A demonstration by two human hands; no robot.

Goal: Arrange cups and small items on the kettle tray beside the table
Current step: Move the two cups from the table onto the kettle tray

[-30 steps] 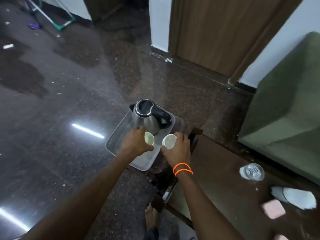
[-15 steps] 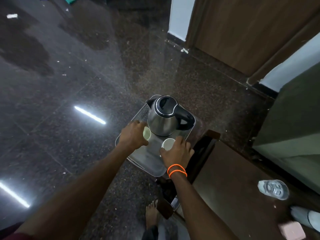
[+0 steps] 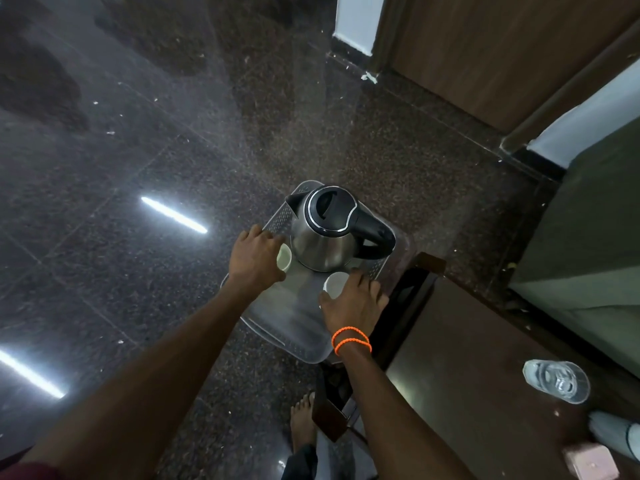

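A steel kettle (image 3: 325, 244) with a black lid and handle stands at the far end of a clear plastic tray (image 3: 294, 327), which is off the dark table's left end. My left hand (image 3: 254, 254) grips a small white cup (image 3: 284, 256) just left of the kettle's base. My right hand (image 3: 356, 303), with orange bands at the wrist, holds a second small white cup (image 3: 335, 283) upright on the tray in front of the kettle. Most of each cup is hidden by my fingers.
A dark wooden table (image 3: 478, 393) lies to the right, with an overturned clear glass (image 3: 556, 381), a white object (image 3: 613, 436) and a pink item (image 3: 592, 464) on it. A green sofa (image 3: 588, 237) stands beyond. My bare foot (image 3: 303, 420) is on the glossy floor below the tray.
Both hands moved the cups forward and down to the tray beside the kettle's base. The view has tilted lower and closer over the tray.
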